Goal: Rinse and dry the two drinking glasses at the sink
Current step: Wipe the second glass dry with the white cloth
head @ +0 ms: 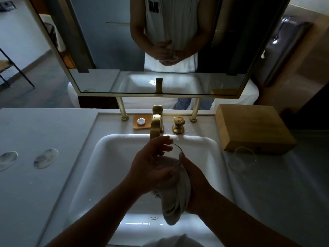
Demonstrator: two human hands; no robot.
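At frame centre, over the white rectangular sink basin [114, 175], the left hand [151, 166] is curling round a clear drinking glass [175, 158] while the right hand [195, 184] is gripping a grey cloth [175, 198] against it. A second clear glass [243, 160] is standing at right on the counter, beside the wooden box [252, 127].

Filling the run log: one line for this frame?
phase: drying | left hand: holds glass over sink | right hand: grips towel at glass | second glass: on counter, right of sink

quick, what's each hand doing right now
Left hand: holds the glass over the sink.
Right hand: grips the cloth against the glass.
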